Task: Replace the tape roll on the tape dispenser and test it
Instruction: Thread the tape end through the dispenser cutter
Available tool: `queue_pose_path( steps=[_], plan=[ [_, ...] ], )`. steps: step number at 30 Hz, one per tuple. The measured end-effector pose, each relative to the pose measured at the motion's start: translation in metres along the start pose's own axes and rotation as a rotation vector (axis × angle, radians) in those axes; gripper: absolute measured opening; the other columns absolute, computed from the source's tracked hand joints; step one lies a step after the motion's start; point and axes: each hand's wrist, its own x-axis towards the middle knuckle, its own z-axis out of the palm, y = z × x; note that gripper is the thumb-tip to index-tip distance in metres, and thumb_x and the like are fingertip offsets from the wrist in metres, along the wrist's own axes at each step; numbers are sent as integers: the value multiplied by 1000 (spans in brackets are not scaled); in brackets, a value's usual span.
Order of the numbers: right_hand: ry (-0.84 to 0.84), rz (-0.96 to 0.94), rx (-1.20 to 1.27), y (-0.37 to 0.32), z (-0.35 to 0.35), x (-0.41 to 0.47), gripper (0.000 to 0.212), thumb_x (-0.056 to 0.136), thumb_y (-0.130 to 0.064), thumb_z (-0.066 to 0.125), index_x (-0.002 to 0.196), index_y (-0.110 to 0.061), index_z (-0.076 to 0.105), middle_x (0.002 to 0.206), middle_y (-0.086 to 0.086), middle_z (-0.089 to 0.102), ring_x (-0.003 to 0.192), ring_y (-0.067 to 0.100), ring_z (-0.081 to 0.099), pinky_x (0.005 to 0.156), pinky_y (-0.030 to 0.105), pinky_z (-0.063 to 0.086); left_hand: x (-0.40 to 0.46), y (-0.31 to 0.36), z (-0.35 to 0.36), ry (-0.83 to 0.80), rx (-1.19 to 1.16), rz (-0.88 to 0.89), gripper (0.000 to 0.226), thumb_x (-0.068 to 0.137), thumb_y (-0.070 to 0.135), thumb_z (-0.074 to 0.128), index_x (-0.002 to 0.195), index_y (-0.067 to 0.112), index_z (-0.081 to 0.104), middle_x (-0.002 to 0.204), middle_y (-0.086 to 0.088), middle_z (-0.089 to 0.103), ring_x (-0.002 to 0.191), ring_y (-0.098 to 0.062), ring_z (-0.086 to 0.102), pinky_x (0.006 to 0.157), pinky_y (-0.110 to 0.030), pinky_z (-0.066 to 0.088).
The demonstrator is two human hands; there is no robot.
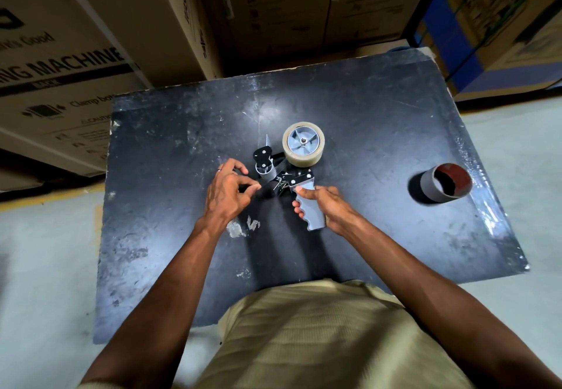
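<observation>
A hand-held tape dispenser (289,173) lies on the black table (365,115). A clear tape roll (303,144) sits on its grey hub. My right hand (322,203) grips the dispenser's grey handle (311,211). My left hand (228,191) pinches the free end of the tape (267,182) between thumb and fingers, just left of the dispenser's roller and black front plate (263,160). The thin clear strip is hard to see against the dark table.
An empty cardboard tape core (445,183) stands at the table's right side. Large cardboard boxes (76,54) are stacked behind and left of the table. Grey floor surrounds the table. My torso is against the near edge.
</observation>
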Motion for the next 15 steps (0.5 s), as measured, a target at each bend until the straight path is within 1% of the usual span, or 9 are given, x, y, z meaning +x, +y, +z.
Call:
queue_pose_path(
  steps=[3, 6, 7, 8, 9, 10, 11, 13, 15],
  plan=[
    [37, -52, -66, 4, 2, 1, 17, 90, -16, 74, 97, -3, 67, 80, 20, 66, 59, 25, 61, 52, 31, 51, 2, 0, -3, -9, 28, 24, 9, 80, 32, 81, 87, 26, 82, 104, 9, 58, 98, -21, 55, 86, -43, 52],
    [208, -184, -292, 17, 5, 5, 36, 81, -38, 79, 96, -11, 62, 85, 15, 72, 59, 23, 64, 53, 34, 53, 4, -1, -6, -19, 60, 37, 9, 81, 32, 81, 88, 26, 82, 104, 9, 59, 97, -20, 54, 80, -42, 53],
    [278, -259, -419, 21, 5, 4, 43, 79, -45, 79, 101, -16, 57, 93, 13, 73, 64, 21, 66, 58, 35, 54, 4, -1, -6, -21, 66, 41, 9, 81, 32, 81, 87, 25, 82, 104, 9, 60, 98, -20, 55, 80, -41, 54],
    [351, -370, -588, 24, 3, 3, 48, 80, -50, 77, 107, -19, 52, 103, 11, 68, 77, 20, 66, 67, 35, 54, 4, -2, -7, -21, 68, 43, 9, 81, 32, 81, 87, 25, 82, 104, 9, 60, 98, -20, 55, 80, -41, 53],
    [424, -507, -783, 26, 1, 1, 52, 81, -51, 74, 114, -20, 49, 112, 9, 61, 92, 21, 60, 78, 36, 51, 3, -1, -7, -21, 67, 42, 10, 81, 32, 81, 87, 24, 82, 104, 8, 60, 98, -20, 55, 81, -41, 53],
    [486, -653, -968, 26, -1, 0, 55, 82, -50, 73, 120, -19, 48, 117, 9, 54, 101, 24, 52, 85, 37, 45, 3, -2, -7, -24, 66, 36, 10, 81, 32, 81, 87, 24, 82, 103, 8, 60, 99, -20, 55, 82, -40, 52],
    [519, -787, -1118, 20, 0, -4, 57, 82, -48, 72, 125, -19, 49, 119, 9, 50, 106, 26, 47, 88, 39, 43, 2, -2, -8, -23, 65, 35, 10, 80, 31, 82, 88, 24, 82, 103, 8, 60, 99, -20, 55, 83, -40, 52],
    [463, -977, -1294, 9, 6, -8, 56, 80, -41, 74, 127, -20, 55, 123, 8, 51, 110, 30, 46, 89, 43, 44, 1, -2, -8, -20, 56, 37, 11, 79, 31, 83, 88, 24, 81, 102, 8, 60, 99, -20, 56, 85, -39, 52],
    [319, -1089, -1368, 2, 11, -6, 54, 78, -37, 75, 127, -21, 59, 127, 7, 54, 115, 30, 46, 92, 46, 42, 0, -2, -8, -22, 40, 44, 12, 79, 30, 83, 89, 23, 81, 102, 6, 61, 99, -21, 56, 86, -39, 51]
  ],
)
